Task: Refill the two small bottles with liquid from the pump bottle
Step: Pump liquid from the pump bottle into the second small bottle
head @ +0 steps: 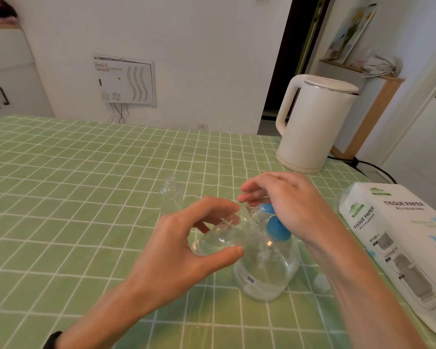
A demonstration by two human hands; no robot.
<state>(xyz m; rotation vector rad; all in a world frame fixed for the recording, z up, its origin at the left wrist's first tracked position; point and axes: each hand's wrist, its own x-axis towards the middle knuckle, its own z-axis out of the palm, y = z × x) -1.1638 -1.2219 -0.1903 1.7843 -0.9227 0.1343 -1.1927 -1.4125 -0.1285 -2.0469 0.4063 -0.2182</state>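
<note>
My left hand (184, 245) grips a small clear bottle (227, 235), tilted with its open neck pointing up and right against the blue pump spout. The clear pump bottle (267, 270) with its blue pump head (277, 229) stands on the green checked tablecloth (73, 197). My right hand (285, 202) rests flat on top of the pump head, palm down with the fingers stretched out to the left. A second small clear bottle (171, 197) stands upright and uncapped just behind my left hand.
A white kettle (315, 122) stands at the back right with its cord trailing off the table. A pack of tissue paper (398, 248) lies along the right edge. A small white cap (321, 283) lies between it and the pump bottle.
</note>
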